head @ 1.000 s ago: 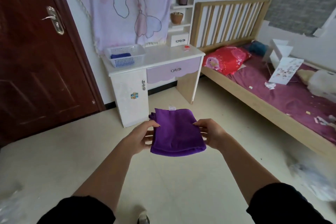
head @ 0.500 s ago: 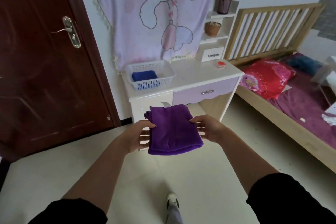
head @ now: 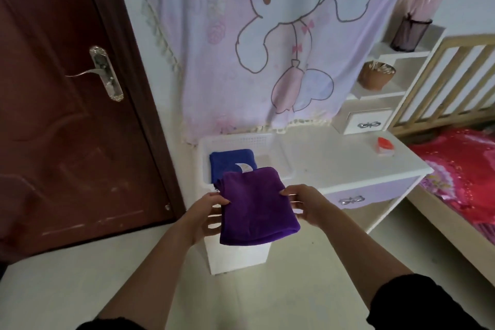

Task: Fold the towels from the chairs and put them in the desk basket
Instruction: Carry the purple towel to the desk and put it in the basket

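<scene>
Both hands, left hand and right hand, grasp the folded purple towel just before the basket on the table. Next: lower it beside the blue towel.

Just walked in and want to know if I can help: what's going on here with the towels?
A person is carrying a folded purple towel, with the left hand and the right hand each gripping one side. It is held in the air in front of the white desk. The desk's white basket already holds a folded blue towel. The purple one is not yet in the basket.
</scene>
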`<state>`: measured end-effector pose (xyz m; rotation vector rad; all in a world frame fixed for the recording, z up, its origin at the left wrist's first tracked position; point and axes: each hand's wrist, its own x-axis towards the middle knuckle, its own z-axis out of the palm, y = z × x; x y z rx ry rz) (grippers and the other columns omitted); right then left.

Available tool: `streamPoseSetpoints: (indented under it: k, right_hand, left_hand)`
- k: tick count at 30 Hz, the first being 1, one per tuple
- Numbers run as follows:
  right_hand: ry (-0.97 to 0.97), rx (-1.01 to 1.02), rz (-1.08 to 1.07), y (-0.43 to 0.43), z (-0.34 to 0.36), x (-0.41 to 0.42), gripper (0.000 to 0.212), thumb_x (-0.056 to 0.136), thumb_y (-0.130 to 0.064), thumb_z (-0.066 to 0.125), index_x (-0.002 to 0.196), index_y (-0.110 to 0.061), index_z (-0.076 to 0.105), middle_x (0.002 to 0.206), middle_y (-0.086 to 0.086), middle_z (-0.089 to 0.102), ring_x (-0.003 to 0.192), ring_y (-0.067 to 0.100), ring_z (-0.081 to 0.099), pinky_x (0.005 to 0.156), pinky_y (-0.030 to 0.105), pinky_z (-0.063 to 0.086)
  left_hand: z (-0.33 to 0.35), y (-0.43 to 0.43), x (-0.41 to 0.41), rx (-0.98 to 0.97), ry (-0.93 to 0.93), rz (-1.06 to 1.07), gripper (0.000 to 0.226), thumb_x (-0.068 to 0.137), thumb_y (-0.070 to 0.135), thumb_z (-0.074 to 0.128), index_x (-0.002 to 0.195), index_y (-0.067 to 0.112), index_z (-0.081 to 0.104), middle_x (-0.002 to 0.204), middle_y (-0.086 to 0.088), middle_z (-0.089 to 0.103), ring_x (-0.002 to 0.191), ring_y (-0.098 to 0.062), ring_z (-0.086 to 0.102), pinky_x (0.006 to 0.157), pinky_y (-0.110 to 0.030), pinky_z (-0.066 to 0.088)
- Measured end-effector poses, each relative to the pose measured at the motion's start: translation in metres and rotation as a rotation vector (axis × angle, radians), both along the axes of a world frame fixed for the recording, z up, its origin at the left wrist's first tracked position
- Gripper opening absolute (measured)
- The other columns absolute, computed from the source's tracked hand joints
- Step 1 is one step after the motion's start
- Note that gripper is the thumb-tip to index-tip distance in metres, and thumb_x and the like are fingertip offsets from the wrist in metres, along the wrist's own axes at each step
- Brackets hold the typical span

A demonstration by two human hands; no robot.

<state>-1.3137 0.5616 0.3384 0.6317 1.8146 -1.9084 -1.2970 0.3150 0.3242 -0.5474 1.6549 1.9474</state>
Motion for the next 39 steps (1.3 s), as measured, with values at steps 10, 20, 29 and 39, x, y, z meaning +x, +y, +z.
streamPoseSetpoints:
  k: [10, 20, 29, 39]
  right_hand:
    - [-0.011, -0.006, -0.021, -0.036, -0.019, -0.150, 0.007, 0.074, -0.005, 0.065, 0.079, -0.009, 0.065, 0.078, 0.006, 0.059, 0.072, 0.020, 0.054, 0.064, 0.031, 0.044]
    - [-0.081, 0.061, -0.137, -0.059, -0.061, -0.222, 0.016, 0.072, 0.000, 0.066, 0.088, -0.001, 0.067, 0.089, 0.012, 0.062, 0.083, 0.026, 0.055, 0.071, 0.035, 0.045]
    - [-0.114, 0.138, -0.151, -0.066, -0.094, -0.221, 0.014, 0.081, 0.004, 0.064, 0.094, 0.001, 0.066, 0.089, 0.014, 0.065, 0.074, 0.023, 0.060, 0.060, 0.031, 0.048]
    - [0.073, 0.501, 0.005, -0.055, -0.076, -0.210, 0.028, 0.077, -0.027, 0.077, 0.087, -0.003, 0.066, 0.083, 0.010, 0.067, 0.079, 0.024, 0.063, 0.078, 0.038, 0.052]
  left_hand:
    - [-0.006, -0.036, -0.151, -0.141, -0.040, -0.072, 0.025, 0.085, 0.011, 0.059, 0.109, 0.018, 0.059, 0.098, -0.007, 0.062, 0.089, -0.023, 0.060, 0.071, -0.033, 0.053]
    - [-0.039, -0.047, -0.237, -0.284, -0.064, -0.126, 0.033, 0.089, 0.003, 0.060, 0.118, 0.016, 0.053, 0.111, -0.010, 0.066, 0.085, -0.023, 0.065, 0.067, -0.031, 0.054]
    - [-0.057, -0.037, -0.242, -0.964, 0.285, -0.419, 0.014, 0.088, 0.009, 0.053, 0.082, 0.017, 0.044, 0.071, 0.006, 0.045, 0.080, -0.021, 0.055, 0.069, -0.029, 0.047]
    - [-0.036, -0.012, -0.243, -1.315, 0.367, -0.656, 0.045, 0.088, 0.002, 0.050, 0.132, 0.004, 0.040, 0.135, -0.016, 0.042, 0.116, -0.030, 0.056, 0.090, -0.033, 0.047]
